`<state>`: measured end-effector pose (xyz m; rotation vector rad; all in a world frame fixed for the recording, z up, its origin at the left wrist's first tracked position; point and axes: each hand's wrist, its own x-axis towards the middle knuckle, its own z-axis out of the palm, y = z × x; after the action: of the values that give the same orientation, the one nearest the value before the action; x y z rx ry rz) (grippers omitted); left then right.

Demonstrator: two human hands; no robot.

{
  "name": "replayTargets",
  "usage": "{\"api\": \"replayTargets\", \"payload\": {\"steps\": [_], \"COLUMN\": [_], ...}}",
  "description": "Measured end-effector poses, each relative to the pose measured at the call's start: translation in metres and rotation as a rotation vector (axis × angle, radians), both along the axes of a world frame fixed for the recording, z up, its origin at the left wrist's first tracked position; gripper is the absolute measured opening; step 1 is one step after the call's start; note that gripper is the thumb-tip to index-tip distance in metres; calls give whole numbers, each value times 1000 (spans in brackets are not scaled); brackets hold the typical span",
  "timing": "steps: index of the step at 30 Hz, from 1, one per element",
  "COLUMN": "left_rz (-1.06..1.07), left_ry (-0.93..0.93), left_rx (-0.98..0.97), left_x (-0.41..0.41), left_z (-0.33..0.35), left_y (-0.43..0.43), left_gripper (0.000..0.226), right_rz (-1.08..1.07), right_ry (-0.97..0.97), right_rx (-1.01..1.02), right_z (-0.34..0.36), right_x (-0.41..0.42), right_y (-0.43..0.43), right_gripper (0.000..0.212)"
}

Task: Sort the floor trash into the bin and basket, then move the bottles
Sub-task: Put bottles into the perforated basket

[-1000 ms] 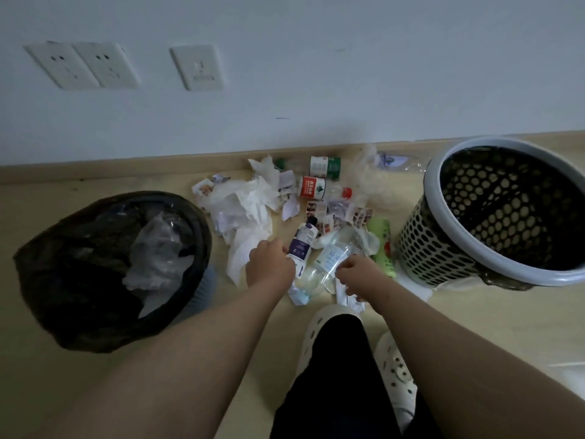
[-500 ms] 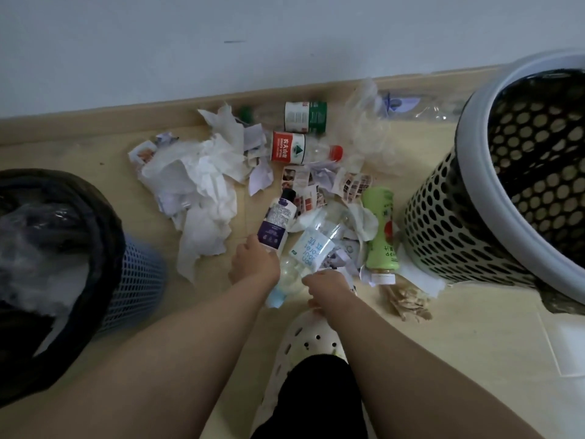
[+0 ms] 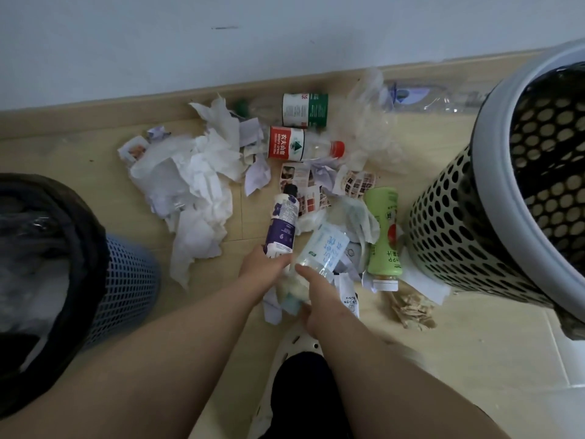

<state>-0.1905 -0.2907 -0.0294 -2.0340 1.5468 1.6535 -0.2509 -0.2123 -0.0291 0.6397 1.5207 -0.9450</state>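
Now that I have leaned in since a second ago, both hands have settled on bottles at the near edge of the floor litter, which leaves the paper heap [image 3: 196, 185] unsorted. My left hand [image 3: 264, 267] curls tight round the purple bottle [image 3: 283, 223] at its base. My right hand [image 3: 316, 299] clasps the clear bottle [image 3: 326, 248] by its lower end, both low between bin [image 3: 126, 280] and basket [image 3: 443, 232]

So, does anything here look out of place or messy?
Yes, litter is strewn across the floor: a heap of crumpled white paper, bottles tipped on their sides like the green bottle, and a small pile of pale shavings beside the perforated basket.
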Motion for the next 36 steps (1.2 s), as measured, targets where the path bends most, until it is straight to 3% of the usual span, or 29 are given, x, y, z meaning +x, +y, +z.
{"api": "replayTargets", "payload": {"steps": [2, 6, 9, 13, 18, 23, 28, 31, 33, 36], "left_rz": [34, 100, 122, 89, 123, 142, 159, 143, 98, 4], "left_ry": [32, 87, 119, 147, 232, 351, 451, 522, 563, 595], "left_rx": [30, 31, 9, -73, -147, -246, -212, -163, -162, -191], "left_x": [1, 4, 5, 11, 7, -7, -23, -40, -52, -66], "left_z": [7, 34, 62, 114, 174, 237, 275, 289, 292, 289], "left_y": [2, 9, 13, 24, 47, 77, 111, 141, 155, 164], "left_gripper": [37, 39, 37, 35, 30, 26, 34, 41, 40, 35], "right_rz": [-15, 31, 36, 71, 68, -8, -90, -154, -142, -103], "right_ry": [29, 142, 195, 266, 371, 459, 481, 511, 641, 809], "right_rx": [-13, -47, -67, -153, -243, -367, -430, -442, -407, -323], "right_z": [14, 50, 78, 121, 182, 248, 287, 305, 306, 300], "right_x": [-7, -9, -8, -3, -6, -9, -16, -30, -42, -61], "right_y": [-2, -8, -6, 9, 39, 71, 113, 144, 157, 169], "right_gripper": [54, 93, 85, 93, 61, 58, 40, 36, 34, 51]}}
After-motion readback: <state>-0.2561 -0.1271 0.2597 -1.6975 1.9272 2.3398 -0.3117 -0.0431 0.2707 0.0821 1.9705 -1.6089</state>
